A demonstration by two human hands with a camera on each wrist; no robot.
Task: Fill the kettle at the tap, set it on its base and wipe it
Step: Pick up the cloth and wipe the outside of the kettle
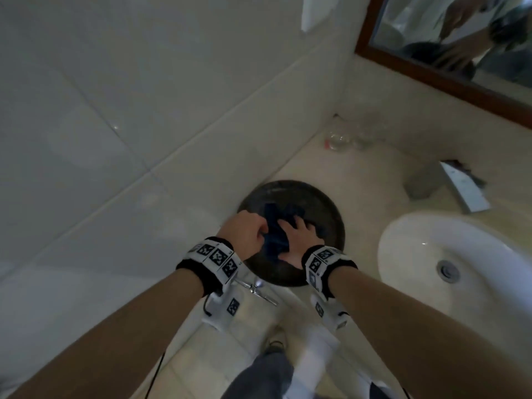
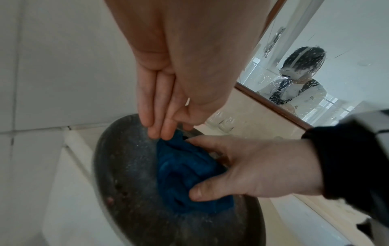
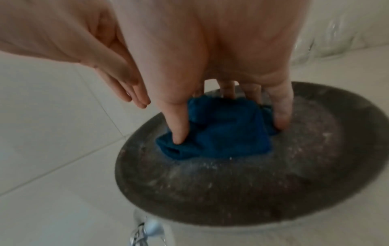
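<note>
The kettle (image 1: 316,203) stands on the counter by the wall, and its dark, speckled round top (image 2: 130,166) (image 3: 252,183) faces up. A crumpled blue cloth (image 1: 275,243) (image 2: 185,166) (image 3: 227,133) lies on that top. My left hand (image 1: 249,231) (image 2: 168,133) pinches the cloth's far edge between thumb and fingertips. My right hand (image 1: 299,231) (image 2: 252,166) (image 3: 210,66) lies spread over the cloth and presses it down, thumb on one side, fingers on the other. The kettle's body is mostly hidden below its top.
A white basin (image 1: 417,249) sits to the right, with a chrome tap (image 1: 460,188) behind it. Clear glasses (image 1: 339,139) stand in the back corner under a wood-framed mirror (image 1: 431,70). A tiled wall (image 1: 115,139) runs close on the left. A small metal spigot (image 1: 256,289) juts out below the kettle.
</note>
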